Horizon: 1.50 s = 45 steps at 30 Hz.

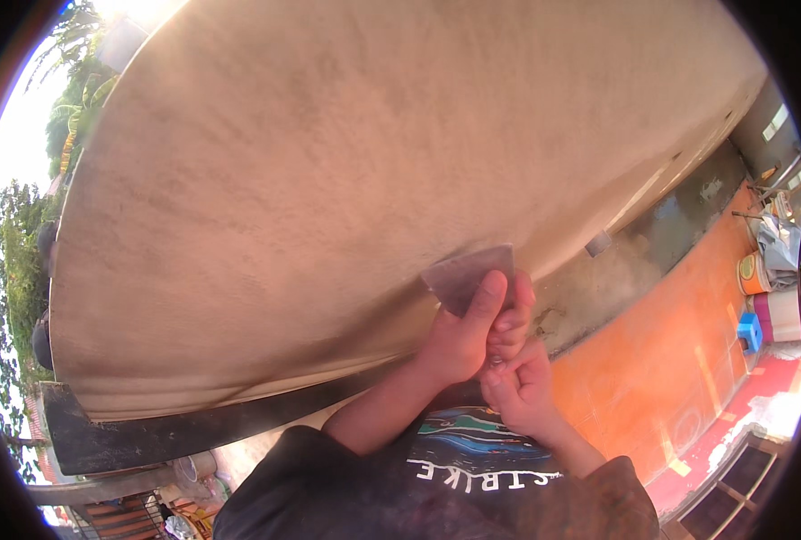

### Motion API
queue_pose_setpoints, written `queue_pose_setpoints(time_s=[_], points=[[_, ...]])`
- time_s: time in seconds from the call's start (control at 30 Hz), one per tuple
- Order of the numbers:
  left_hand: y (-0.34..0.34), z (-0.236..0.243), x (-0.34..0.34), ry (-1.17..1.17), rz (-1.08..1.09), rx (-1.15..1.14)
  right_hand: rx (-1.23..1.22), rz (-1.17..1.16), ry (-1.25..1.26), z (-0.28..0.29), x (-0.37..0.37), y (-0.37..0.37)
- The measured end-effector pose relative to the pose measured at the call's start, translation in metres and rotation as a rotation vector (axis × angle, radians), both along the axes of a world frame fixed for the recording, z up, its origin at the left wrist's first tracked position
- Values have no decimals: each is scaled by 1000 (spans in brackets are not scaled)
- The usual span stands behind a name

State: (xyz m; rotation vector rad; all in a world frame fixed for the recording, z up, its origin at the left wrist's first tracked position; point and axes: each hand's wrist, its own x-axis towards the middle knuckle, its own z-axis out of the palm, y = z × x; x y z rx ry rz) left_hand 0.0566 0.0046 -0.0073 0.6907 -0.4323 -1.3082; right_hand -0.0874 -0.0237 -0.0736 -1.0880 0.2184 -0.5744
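Note:
My left hand grips a flat grey scraper-like plate, thumb over its face and fingers curled round its edge. The plate lies at the lower part of a large pale beige panel; whether it touches the surface I cannot tell. My right hand is closed just below the left one, fingertips against a small shiny bit I cannot make out, partly hidden by the fingers.
A dark band runs under the panel's lower edge. At right are an orange floor, wet grey concrete, buckets, a blue stool and a barred frame. Trees stand at left.

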Motion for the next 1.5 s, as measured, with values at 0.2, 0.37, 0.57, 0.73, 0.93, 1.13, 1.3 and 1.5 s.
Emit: queue_pose_setpoints(time_s=[0.2, 0.37, 0.57, 0.73, 0.93, 1.13, 1.3, 1.5], points=[[0, -2, -4, 78, 47, -62, 17, 61, 53, 8, -3, -5], [-2, -4, -2, 75, -18, 4, 108, 87, -6, 11, -2, -7], [-9, -5, -6, 116, -17, 16, 147, 62, 31, 15, -9, -8], [-9, -5, -6, 120, -78, -31, -40, -11, 59, 13, -11, -6], [-8, -3, -4, 124, -98, -36, 9, -32, 33, 13, -9, -1], [-8, 1, -6, 185, -91, -38, 11, 10, 42, 18, -11, -1], [-6, 0, -4, 95, -85, -57, -41, -57, 98, 19, -11, 0], [-6, 5, -4, 143, -64, -23, 89, -43, 65, 22, -9, 2]])
